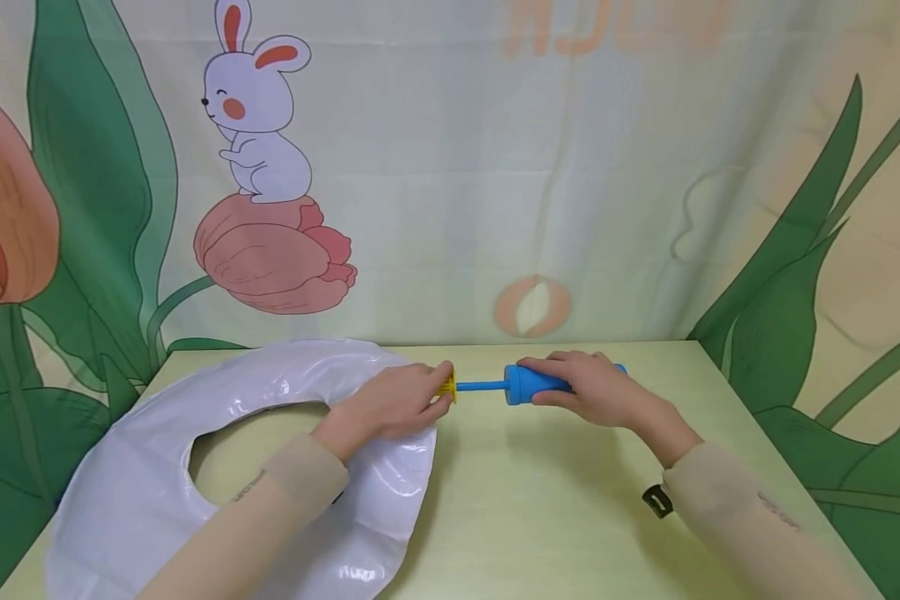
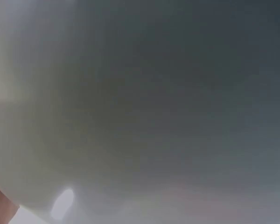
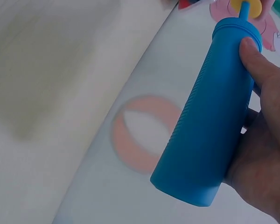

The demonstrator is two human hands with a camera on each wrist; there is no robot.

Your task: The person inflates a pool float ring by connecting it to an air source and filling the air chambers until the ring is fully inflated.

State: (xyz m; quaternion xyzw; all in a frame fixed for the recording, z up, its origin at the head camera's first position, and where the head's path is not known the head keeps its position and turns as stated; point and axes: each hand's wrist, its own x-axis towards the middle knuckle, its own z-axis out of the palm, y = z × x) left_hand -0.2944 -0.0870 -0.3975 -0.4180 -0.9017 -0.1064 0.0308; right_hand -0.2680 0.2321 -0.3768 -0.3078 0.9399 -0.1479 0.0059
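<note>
My right hand [image 1: 588, 387] grips the blue body of a hand air pump [image 1: 521, 385] above the table. A thin blue rod [image 1: 482, 386] runs out of the pump toward my left hand [image 1: 393, 400], which pinches its yellow flanged end [image 1: 450, 386]. In the right wrist view, the pump body [image 3: 210, 112] slants across the picture with a thumb along its side. Below my left hand and forearm lies a shiny white inflatable ring [image 1: 285, 367], wrinkled and partly filled out. The left wrist view is mostly a blurred grey surface.
The ring covers the left of the pale yellow-green table [image 1: 525, 517]. A black strap piece [image 1: 657, 501] shows at my right sleeve. Behind the table hangs a cloth [image 1: 435, 167] printed with a rabbit, tulips and leaves.
</note>
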